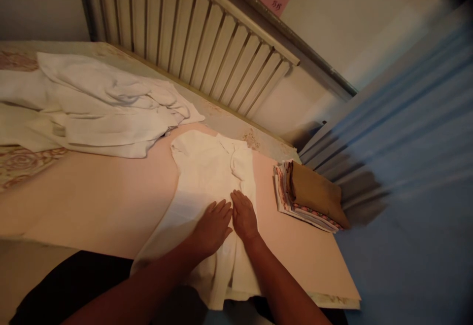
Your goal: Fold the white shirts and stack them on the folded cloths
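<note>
Well, from my remote seat I'm seeing crumpled white cloth [111, 113] lying over the far left part of the pink sheet [107, 197]. A white garment [207, 177] is lying spread across the sheet's middle, its lower end hanging past the near edge. There I'm resting the left hand [214, 226] and right hand [244, 216] on it, both flattened, grasping nothing. A folded stack [316, 189] is sitting on the sheet's right part.

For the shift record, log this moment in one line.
left hand: open, on white garment; right hand: open, on garment; garment: spread on pink surface; left: rumpled white cloth; right: folded stack
</note>
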### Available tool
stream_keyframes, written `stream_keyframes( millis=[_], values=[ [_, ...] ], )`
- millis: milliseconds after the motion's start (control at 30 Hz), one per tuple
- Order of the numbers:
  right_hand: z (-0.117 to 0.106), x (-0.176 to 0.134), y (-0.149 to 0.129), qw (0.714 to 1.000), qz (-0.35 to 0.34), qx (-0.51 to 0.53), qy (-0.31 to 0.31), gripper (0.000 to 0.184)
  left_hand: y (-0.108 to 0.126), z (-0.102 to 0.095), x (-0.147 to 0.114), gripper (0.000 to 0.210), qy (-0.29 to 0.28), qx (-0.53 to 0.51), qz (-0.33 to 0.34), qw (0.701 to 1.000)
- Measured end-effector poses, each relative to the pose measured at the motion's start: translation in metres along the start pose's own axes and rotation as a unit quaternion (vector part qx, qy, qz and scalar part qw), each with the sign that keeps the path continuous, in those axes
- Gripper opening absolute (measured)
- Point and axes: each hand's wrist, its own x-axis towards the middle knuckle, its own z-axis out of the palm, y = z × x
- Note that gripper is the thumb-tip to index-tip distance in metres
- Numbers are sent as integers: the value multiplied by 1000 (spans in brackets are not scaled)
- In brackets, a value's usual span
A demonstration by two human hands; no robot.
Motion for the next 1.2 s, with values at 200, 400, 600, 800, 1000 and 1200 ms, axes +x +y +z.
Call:
stream_keyframes(
  millis=[200, 400, 600, 800, 1000, 1200],
  values=[
    [-2, 1, -3, 1000, 10, 1, -4, 47, -3, 5, 5, 43, 19, 12, -4, 1000],
    [-4, 2, -5, 1000, 24, 3, -12, 46, -5, 5, 12, 41, 48, 27, -4, 998],
    [-3, 2, -2, 999, 22, -1, -41, 46, -3, -2, 16, 40, 43, 30, -14, 999],
    [-1, 2, -1, 999, 22, 18, -27, 43, -1, -8, 18, 38, 42, 45, -8, 998],
    [2, -2, 4, 998, 18, 63, -14, 45, 1, -9, 23, 37, 32, 54, -17, 998],
    [3, -7, 9, 991, 16, 130, -4, 52, 2, -10, 30, 33, 46, 49, -36, 997]
  ],
)
